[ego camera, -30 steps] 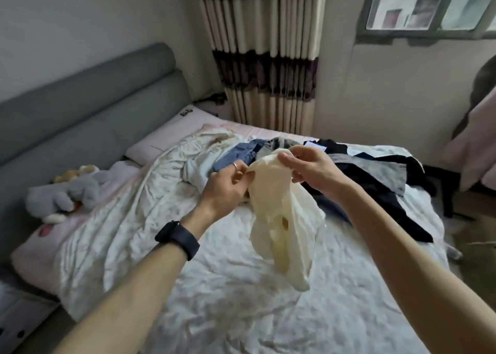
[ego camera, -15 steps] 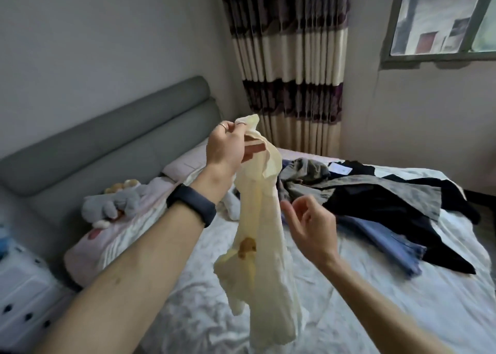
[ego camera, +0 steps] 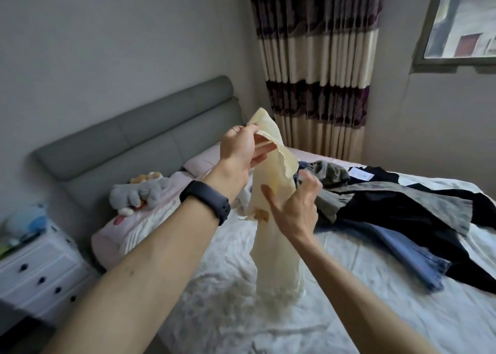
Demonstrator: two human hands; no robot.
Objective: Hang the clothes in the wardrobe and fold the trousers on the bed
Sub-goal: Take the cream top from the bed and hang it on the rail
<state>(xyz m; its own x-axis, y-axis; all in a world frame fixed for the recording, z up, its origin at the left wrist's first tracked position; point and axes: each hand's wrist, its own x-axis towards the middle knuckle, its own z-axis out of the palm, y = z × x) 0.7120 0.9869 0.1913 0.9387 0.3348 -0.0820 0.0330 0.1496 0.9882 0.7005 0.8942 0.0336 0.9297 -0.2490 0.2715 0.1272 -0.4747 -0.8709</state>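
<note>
A small cream garment with an orange print hangs above the bed. My left hand pinches its top edge and holds it up. Lower down, my right hand is spread with straight fingers against the cloth, not gripping it. On the right half of the bed lies a heap of clothes: a black garment, a grey one and blue denim trousers. The wardrobe is out of view.
A grey padded headboard runs along the left wall, with a pink pillow and a grey plush toy below it. A white bedside drawer unit stands at the lower left. Striped curtains hang at the far corner.
My left hand has raised the cream garment off the bed. My right hand let go of its top edge and moved down to the middle of the cloth. The view tilted up.
</note>
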